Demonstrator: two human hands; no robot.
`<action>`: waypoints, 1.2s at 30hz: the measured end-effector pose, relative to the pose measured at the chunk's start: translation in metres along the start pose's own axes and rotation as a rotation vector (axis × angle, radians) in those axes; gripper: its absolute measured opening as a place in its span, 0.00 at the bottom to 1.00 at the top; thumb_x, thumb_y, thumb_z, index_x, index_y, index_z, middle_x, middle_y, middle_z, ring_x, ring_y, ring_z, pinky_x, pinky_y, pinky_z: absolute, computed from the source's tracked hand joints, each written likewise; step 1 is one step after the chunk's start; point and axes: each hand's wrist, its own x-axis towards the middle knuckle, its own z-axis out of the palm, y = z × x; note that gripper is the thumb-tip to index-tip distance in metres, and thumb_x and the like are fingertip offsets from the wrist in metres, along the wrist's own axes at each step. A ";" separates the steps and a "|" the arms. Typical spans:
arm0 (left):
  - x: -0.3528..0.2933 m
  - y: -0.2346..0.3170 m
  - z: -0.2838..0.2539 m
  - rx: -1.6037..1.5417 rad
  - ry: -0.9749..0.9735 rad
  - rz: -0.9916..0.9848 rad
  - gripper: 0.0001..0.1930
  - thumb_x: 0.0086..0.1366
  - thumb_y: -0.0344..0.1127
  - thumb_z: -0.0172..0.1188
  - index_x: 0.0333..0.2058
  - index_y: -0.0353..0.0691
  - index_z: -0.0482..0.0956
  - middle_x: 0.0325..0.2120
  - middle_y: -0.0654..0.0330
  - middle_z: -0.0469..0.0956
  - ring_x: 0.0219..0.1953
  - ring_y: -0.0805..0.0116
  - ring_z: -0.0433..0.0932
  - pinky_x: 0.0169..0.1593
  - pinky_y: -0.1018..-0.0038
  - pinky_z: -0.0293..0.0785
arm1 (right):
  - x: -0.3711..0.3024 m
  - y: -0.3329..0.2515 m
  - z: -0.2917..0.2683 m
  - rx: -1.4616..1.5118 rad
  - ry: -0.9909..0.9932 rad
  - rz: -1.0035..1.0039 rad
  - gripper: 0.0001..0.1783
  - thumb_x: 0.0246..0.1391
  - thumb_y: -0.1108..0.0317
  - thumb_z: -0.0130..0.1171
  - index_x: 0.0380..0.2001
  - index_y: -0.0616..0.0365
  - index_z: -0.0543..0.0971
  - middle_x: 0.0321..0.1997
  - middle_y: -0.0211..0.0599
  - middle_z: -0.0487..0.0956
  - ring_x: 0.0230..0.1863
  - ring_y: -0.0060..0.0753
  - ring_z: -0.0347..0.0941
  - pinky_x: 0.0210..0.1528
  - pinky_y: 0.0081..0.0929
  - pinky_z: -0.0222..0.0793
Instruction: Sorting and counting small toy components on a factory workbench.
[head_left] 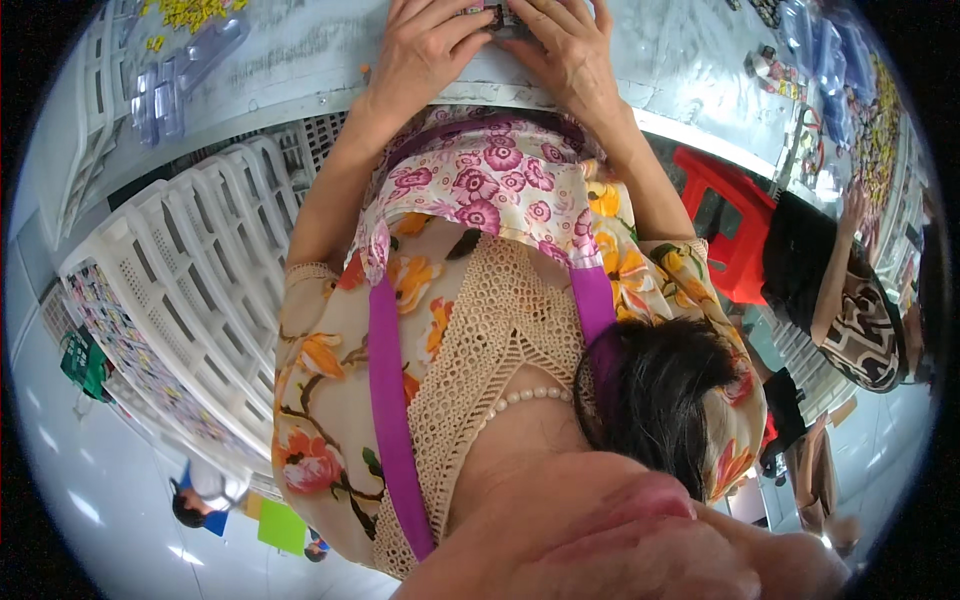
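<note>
At the top middle, over the pale worktable (pixel 330 70), my two hands face each other around a small pinkish-grey piece with a dark frame (pixel 494 16). Bent fingers of my left hand (pixel 432 42) press on its left side, the thumb pointing inward. From the other side, my right hand (pixel 568 48) curls over it, with its thumb low beside the piece. The upper frame edge cuts off part of the fingers and of the piece, so its exact kind does not show. A tiny orange bit (pixel 364 69) lies left of my left wrist.
Yellow small parts (pixel 190 12) and clear plastic trays (pixel 165 90) lie on the table's left. A small multicoloured assembly (pixel 775 75) and another yellow heap (pixel 885 115) are at right. White crates (pixel 200 250) stack at left; a red stool (pixel 730 225) and another person's arm (pixel 835 265) are at right.
</note>
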 end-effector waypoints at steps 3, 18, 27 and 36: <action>0.001 0.001 -0.003 0.004 -0.021 -0.003 0.13 0.58 0.27 0.69 0.43 0.34 0.85 0.49 0.52 0.82 0.55 0.49 0.77 0.59 0.57 0.74 | 0.001 0.001 0.000 0.075 0.021 0.056 0.27 0.53 0.64 0.71 0.56 0.58 0.79 0.60 0.39 0.79 0.66 0.47 0.70 0.72 0.59 0.52; 0.001 0.000 -0.009 -0.111 -0.034 -0.149 0.15 0.60 0.23 0.66 0.47 0.29 0.83 0.50 0.46 0.82 0.57 0.47 0.78 0.60 0.58 0.75 | 0.015 0.006 0.001 0.139 0.075 -0.017 0.12 0.52 0.68 0.70 0.41 0.54 0.86 0.56 0.37 0.81 0.62 0.45 0.73 0.71 0.57 0.53; -0.002 -0.006 -0.004 -0.102 -0.012 -0.145 0.13 0.61 0.21 0.60 0.44 0.28 0.84 0.48 0.46 0.83 0.56 0.48 0.80 0.60 0.60 0.76 | 0.030 0.001 0.005 -0.002 0.016 -0.055 0.06 0.52 0.64 0.67 0.33 0.51 0.86 0.42 0.29 0.84 0.50 0.35 0.77 0.71 0.56 0.56; 0.000 -0.009 -0.002 -0.136 0.003 -0.145 0.13 0.60 0.19 0.59 0.44 0.27 0.84 0.47 0.46 0.84 0.54 0.47 0.80 0.59 0.60 0.77 | 0.035 0.004 0.002 -0.010 -0.076 -0.007 0.05 0.51 0.63 0.67 0.31 0.49 0.86 0.40 0.28 0.84 0.49 0.36 0.77 0.71 0.54 0.58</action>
